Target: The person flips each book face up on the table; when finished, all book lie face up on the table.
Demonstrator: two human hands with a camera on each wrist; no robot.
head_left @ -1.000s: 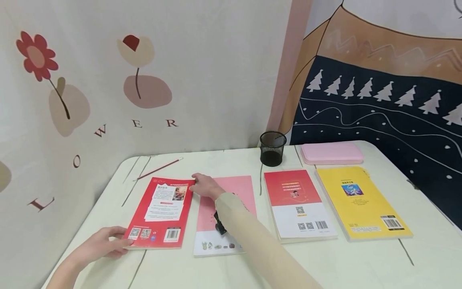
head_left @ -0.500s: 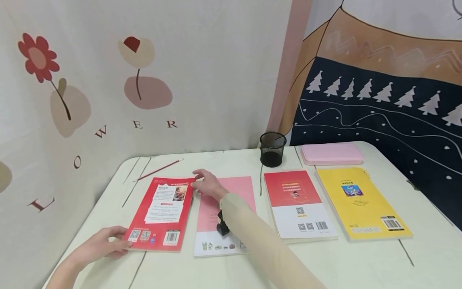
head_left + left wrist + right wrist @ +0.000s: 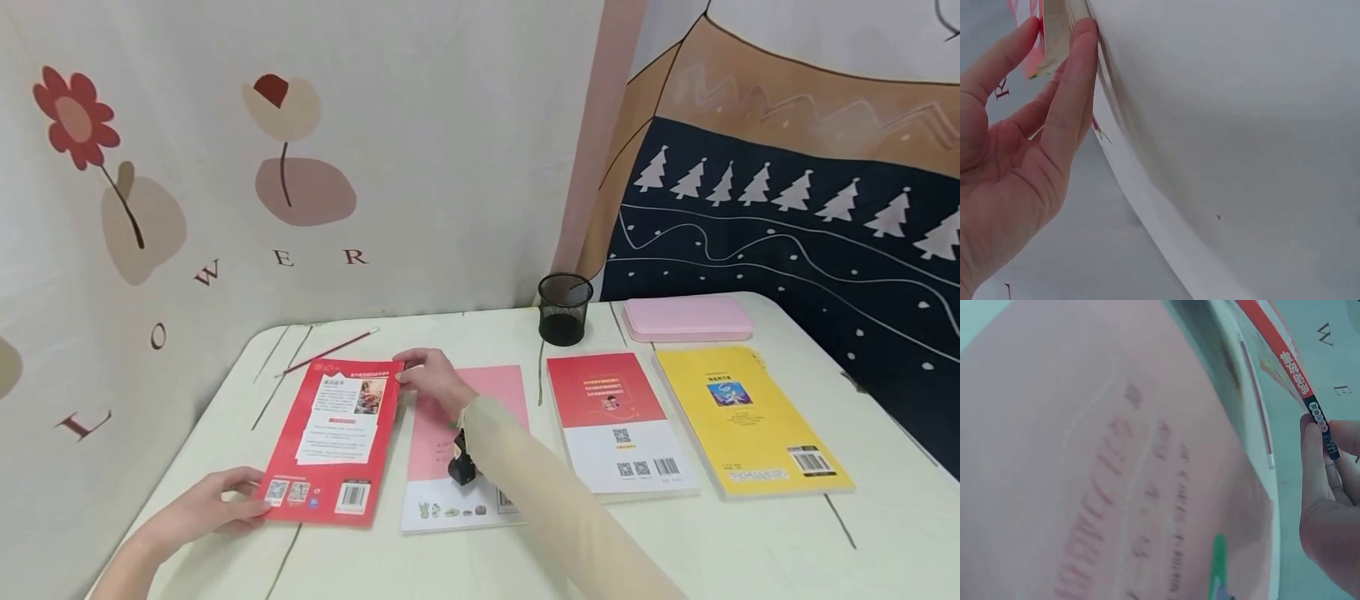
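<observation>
One red bk (image 3: 337, 446) pinched by L hand (image 3: 206, 506) & R hand (image 3: 437, 383).

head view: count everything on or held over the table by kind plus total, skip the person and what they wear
Books: 4 (red book, pink book, red-white book, yellow book)
Pencil: 1
Mesh cup: 1
Pink case: 1
Total: 7

Head view: lighting is bright, even and diffuse, with a faint, soft-edged shadow below the bare left hand (image 3: 198, 510) on the white, dark-lined tabletop (image 3: 360, 571). Left wrist view: greyer, dimmer, low in contrast. Right wrist view: blue-green cast; the pink paper-covered book (image 3: 1029, 437) is blurred.
</observation>
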